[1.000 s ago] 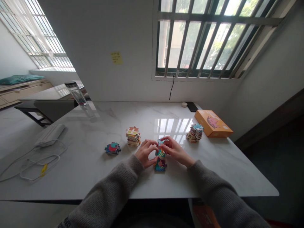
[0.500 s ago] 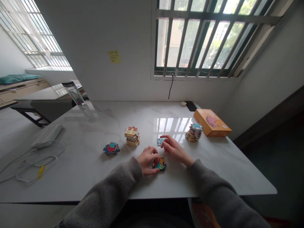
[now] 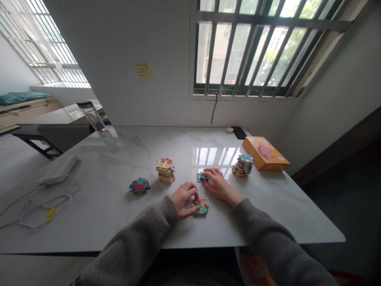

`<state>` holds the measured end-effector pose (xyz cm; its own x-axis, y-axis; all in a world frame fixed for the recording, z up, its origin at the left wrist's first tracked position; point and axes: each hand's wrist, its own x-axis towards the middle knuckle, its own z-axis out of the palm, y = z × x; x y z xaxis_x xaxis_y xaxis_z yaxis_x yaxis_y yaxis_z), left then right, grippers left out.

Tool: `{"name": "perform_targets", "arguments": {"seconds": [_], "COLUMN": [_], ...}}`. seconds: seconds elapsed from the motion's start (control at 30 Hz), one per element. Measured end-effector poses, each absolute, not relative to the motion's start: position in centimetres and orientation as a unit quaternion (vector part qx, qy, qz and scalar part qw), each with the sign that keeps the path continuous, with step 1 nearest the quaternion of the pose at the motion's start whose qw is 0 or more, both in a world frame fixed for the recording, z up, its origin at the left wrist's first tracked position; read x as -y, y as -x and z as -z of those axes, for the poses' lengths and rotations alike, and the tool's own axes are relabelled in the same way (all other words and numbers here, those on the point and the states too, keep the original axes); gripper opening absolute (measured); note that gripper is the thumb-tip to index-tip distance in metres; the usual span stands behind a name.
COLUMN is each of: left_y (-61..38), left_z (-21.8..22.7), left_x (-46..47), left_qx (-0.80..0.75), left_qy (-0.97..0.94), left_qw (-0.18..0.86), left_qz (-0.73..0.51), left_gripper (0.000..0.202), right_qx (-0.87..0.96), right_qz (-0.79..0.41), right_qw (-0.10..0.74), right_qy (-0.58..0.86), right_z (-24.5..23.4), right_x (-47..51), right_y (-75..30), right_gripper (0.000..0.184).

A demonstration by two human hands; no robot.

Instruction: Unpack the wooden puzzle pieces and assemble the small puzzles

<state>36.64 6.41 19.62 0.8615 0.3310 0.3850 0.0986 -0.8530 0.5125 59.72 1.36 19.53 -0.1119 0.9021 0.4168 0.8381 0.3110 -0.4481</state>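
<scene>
My left hand (image 3: 184,200) is curved beside a teal puzzle piece with orange leaf shapes (image 3: 201,207). Its thumb and forefinger stay apart at that piece's left edge, with nothing plainly held between them. A little farther off, my right hand (image 3: 219,184) has its thumb and fingers around a light-blue puzzle piece (image 3: 200,177) lying on the table; the fingers hide part of it. To the left are a low stack of dark puzzle pieces (image 3: 139,186) and a taller stack of puzzle pieces (image 3: 166,171). Another tall puzzle-piece stack (image 3: 243,166) stands on the right.
An orange box (image 3: 266,154) lies on the white marbled table (image 3: 125,226), behind the right stack. At the back are a dark phone (image 3: 239,133) and a small white object (image 3: 229,130). On the left stand a clear bottle (image 3: 94,118) and a white device (image 3: 58,170) with cables.
My right hand has lowered slightly, its thumb and fingers closing at the light-blue piece. My left fingers have drawn back a little, showing more of the orange-leaf piece.
</scene>
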Motion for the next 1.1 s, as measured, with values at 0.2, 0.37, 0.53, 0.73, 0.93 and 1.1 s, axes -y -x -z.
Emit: {"name": "perform_targets", "arguments": {"seconds": [0.2,0.37,0.53,0.73,0.93,1.1], "left_y": [-37.0,-37.0,-36.9,-37.0,-37.2,-37.2], "left_z": [-18.8,-19.1,-18.6,-16.9,-16.9,-17.6], "left_x": [-7.0,-7.2,-7.9,-8.8,-8.6,-8.6], "left_qx": [-0.143,-0.189,-0.214,-0.220,-0.216,-0.186], "left_qy": [-0.931,-0.922,-0.923,-0.932,-0.941,-0.942], "left_qw": [0.205,0.156,0.103,0.110,0.112,0.155], "left_qz": [-0.267,-0.299,-0.304,-0.265,-0.237,-0.233], "left_gripper": [0.008,0.012,0.018,0.032,0.048,0.049], "right_qx": [0.752,0.775,0.792,0.774,0.800,0.794], "right_qz": [-0.021,0.014,0.033,-0.062,-0.090,-0.062], "right_qw": [0.266,0.284,0.267,0.284,0.220,0.227], "right_qy": [0.603,0.564,0.549,0.562,0.551,0.561], "right_z": [-19.1,-19.7,-20.3,-21.2,-21.5,-20.8], "right_x": [-1.8,-1.7,-1.7,-0.5,0.4,-0.1], "right_y": [-60.2,-60.4,-59.6,-59.2,-59.1,-59.2], "right_gripper": [0.025,0.025,0.023,0.031,0.043,0.036]}}
